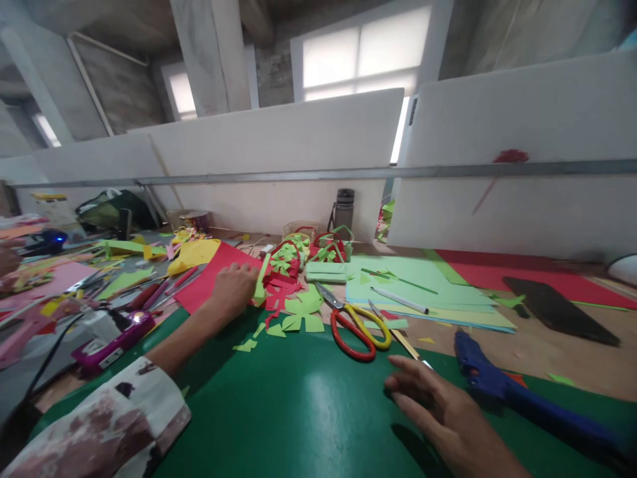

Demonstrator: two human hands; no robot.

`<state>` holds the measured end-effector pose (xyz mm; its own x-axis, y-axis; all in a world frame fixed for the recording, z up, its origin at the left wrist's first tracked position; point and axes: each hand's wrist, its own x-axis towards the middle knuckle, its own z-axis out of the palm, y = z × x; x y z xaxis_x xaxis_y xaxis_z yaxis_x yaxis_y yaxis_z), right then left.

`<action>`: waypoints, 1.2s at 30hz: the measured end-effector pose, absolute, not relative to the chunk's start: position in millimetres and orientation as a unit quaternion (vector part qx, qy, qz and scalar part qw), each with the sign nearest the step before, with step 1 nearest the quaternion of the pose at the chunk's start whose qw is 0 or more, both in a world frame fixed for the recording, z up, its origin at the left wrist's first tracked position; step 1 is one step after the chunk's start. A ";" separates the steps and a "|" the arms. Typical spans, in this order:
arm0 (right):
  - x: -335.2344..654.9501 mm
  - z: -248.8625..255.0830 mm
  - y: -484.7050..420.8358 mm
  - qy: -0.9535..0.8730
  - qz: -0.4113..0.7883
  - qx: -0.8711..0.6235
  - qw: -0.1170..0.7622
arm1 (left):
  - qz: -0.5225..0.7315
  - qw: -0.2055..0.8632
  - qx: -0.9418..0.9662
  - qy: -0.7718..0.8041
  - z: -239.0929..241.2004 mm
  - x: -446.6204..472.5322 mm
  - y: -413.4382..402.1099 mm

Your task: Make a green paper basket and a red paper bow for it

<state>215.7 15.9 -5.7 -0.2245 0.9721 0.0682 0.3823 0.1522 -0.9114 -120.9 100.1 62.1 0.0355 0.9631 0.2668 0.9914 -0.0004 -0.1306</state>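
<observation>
A grey metal rail (259, 177) crosses white panels (279, 143), which extend above and below it. Below the rail, a brown worktable (530, 335) spreads forward. High above the rail's middle, a large window (388, 50) glows white; above the rail's left part stand a pale pillar (212, 60), rough grey walls (124, 86) and smaller bright windows (183, 93).

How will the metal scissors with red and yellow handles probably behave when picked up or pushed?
The scissors may feel rather heavy for their size, as the blades look metal. Lifted by only the red handle, they might swing open, being hinged. Lying flat, they should slide rather than roll.
</observation>
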 end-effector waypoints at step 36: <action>219.5 -10.4 18.1 -0.675 0.416 -0.496 0.355 | -0.213 -0.022 -0.739 -0.639 94.0 -100.8 160.7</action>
